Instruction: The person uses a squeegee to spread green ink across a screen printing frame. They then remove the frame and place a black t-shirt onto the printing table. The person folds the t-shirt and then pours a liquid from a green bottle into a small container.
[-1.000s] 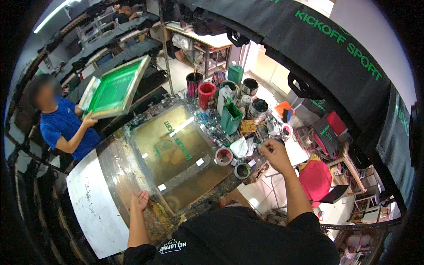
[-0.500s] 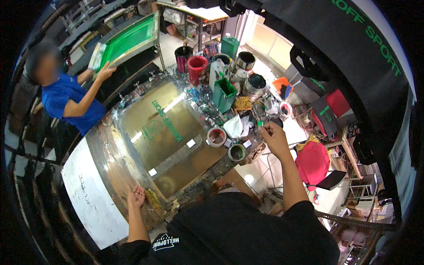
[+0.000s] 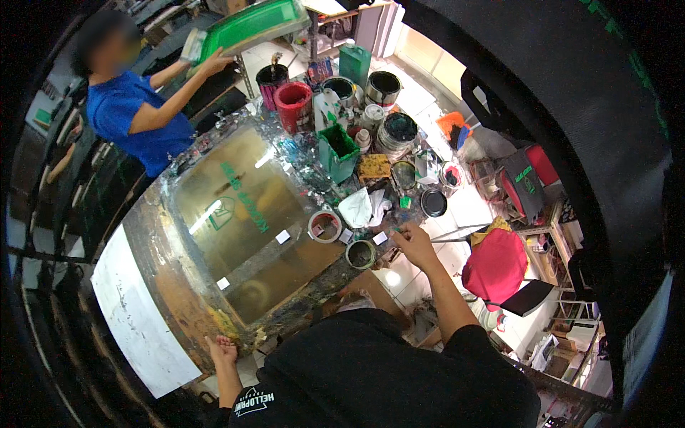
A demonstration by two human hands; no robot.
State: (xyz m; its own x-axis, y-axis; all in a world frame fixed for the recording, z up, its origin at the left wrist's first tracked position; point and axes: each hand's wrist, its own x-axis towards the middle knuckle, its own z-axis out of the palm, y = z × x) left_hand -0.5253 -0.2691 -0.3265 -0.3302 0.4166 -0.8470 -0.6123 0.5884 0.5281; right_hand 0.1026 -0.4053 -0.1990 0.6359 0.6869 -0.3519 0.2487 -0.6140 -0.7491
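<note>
1. Left hand [image 3: 223,349]: palm turned up, fingers loosely curled and apart from one another, at the near left edge of the worktop [image 3: 160,267]; contact with the wood unclear.
2. Yellow stain [image 3: 225,324] just ahead of the left fingers; white sheet [image 3: 139,314] to their left.
3. Right hand [image 3: 416,246]: fingertips drawn together, pointing left at the right side of the worktop; whether pinching anything, cannot tell.
4. Small white square [image 3: 380,237] just left of the right fingertips; touching or apart, cannot tell.
5. Small green piece [image 3: 405,203] just ahead of the right fingers, black lid [image 3: 433,202] ahead and slightly right.
6. Dark round pot [image 3: 361,254] near, left of the right fingers; pale ring [image 3: 325,226] farther left.
7. Glass panel [image 3: 264,192] with green print, ahead of the left fingers and well left of the right ones.
8. Farther ahead of the right fingers: crumpled white cloth [image 3: 365,207], green jug [image 3: 339,157], red bucket [image 3: 293,107].
9. Far ahead of the left fingers: co-worker [image 3: 143,118] in a blue shirt, with a green frame [image 3: 250,30] raised in both hands.
</note>
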